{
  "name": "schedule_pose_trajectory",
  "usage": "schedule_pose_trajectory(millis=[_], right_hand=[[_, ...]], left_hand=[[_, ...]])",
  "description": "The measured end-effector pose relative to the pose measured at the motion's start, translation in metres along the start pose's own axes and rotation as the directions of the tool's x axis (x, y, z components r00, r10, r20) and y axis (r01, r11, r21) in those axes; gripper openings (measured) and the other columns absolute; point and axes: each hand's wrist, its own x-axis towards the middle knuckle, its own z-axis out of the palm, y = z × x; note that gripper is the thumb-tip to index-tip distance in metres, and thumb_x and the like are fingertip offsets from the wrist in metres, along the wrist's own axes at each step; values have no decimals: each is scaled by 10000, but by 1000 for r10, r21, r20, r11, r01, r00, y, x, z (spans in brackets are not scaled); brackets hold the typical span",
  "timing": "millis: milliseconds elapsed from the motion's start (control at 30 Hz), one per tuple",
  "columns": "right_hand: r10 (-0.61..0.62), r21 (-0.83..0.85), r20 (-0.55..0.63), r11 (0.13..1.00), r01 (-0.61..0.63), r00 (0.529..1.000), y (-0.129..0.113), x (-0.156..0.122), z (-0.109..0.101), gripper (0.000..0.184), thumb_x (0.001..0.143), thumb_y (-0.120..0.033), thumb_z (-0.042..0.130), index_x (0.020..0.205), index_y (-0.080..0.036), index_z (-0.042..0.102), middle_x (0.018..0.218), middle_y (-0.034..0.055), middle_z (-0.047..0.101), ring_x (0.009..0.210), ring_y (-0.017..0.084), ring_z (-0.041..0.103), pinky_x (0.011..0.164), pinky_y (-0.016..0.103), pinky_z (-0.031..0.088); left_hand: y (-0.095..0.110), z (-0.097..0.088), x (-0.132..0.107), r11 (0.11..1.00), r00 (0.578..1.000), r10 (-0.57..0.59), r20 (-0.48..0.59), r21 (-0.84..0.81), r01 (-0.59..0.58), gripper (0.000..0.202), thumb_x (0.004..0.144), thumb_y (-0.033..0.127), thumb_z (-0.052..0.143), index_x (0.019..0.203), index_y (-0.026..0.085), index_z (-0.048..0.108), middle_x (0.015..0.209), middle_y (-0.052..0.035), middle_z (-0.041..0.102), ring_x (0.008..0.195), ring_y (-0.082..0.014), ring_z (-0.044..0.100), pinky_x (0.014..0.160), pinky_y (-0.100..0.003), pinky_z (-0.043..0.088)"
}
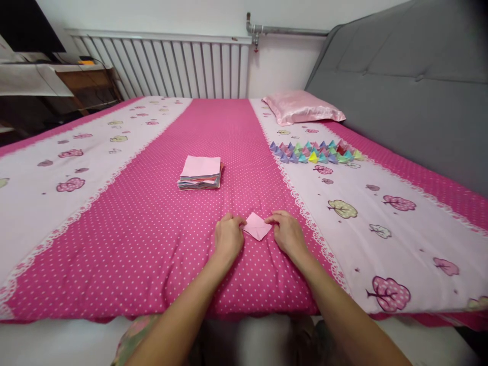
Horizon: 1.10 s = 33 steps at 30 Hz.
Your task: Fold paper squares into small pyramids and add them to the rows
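Observation:
A small pink sheet of folded paper (257, 227), diamond-shaped with a crease across it, lies on the bedspread near the front edge. My left hand (229, 235) pinches its left corner between thumb and fingers. At the right corner, my right hand (286, 231) grips the paper the same way. Farther off to the left sits a stack of square paper (201, 168), pink on top with grey, white and reddish sheets below. Several rows of small folded paper pieces (313, 156) in many colours stand to the right on the pale stripe.
The bed's dotted pink bedspread (152, 244) spreads under everything, slightly wrinkled near my hands. A pink pillow (303, 107) lies at the far right by the grey headboard (396, 76). Behind the bed are a white radiator (163, 66) and a pipe. A black monitor (28, 28) stands far left.

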Motion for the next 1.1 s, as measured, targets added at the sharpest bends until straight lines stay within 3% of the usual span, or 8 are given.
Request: schedule_pose_trajectory(millis=[233,400,567,667,767,900,1000,1100], right_hand=[[-151,80,81,986,145,985,3,0,-8,539,681,35,415,1114,-211,620,1166,57,570,1061,182,529,888,291,432],[-177,85,90,982,169,980,2,-1,-6,464,756,-22,437,1119,-243,624,1253,74,499,1121,202,498,894,327,432],[-172,135,16,976,169,985,-3,1,-2,350,797,-108,470,1049,-251,667,1227,77,531,1088,215,524,907,375,425],[-153,269,-85,948,170,985,-7,2,-4,287,808,-161,483,988,-237,694,1180,77,579,1060,226,544,924,402,410],[-94,532,-63,839,113,994,-13,2,-8,235,813,-258,514,950,-204,697,1017,76,662,938,221,604,849,382,451],[3,795,180,588,-147,984,-21,-1,-9,255,757,-368,595,850,-146,679,687,42,671,617,157,609,609,290,478],[-4,861,245,461,-215,970,-24,-3,-7,297,690,-336,666,915,-144,645,759,49,686,629,134,611,603,254,472],[-14,885,232,417,-205,973,-25,-3,-5,392,678,-294,673,1036,-165,580,875,61,693,712,148,640,668,275,496]], left_hand=[[-6,-3,-3,995,995,102,15,-23,-102,349,805,91,395,963,237,671,905,-50,609,838,-167,562,740,-261,413],[-9,-3,-4,988,991,137,4,-69,-136,348,811,95,399,993,233,662,925,-50,600,852,-164,560,763,-262,414],[-15,0,-2,969,988,155,-23,-192,-156,386,759,35,406,992,200,665,951,-66,602,881,-168,560,803,-279,422],[-16,-2,0,918,987,144,-68,-363,-159,330,681,24,498,925,156,677,937,-77,614,920,-187,555,847,-296,411],[-12,-6,1,719,998,58,4,-694,-39,200,657,94,603,843,131,668,848,-74,645,806,-176,588,777,-296,444],[-4,-12,-2,313,985,-13,174,-935,169,216,655,271,697,790,105,666,744,-74,671,653,-136,593,649,-254,454],[-1,-15,-5,167,964,-38,262,-950,264,318,629,308,729,851,86,677,725,-85,683,616,-130,596,603,-235,450],[-1,-15,-7,113,942,-56,330,-936,335,349,625,295,735,890,76,673,697,-86,687,574,-120,595,556,-213,441]])
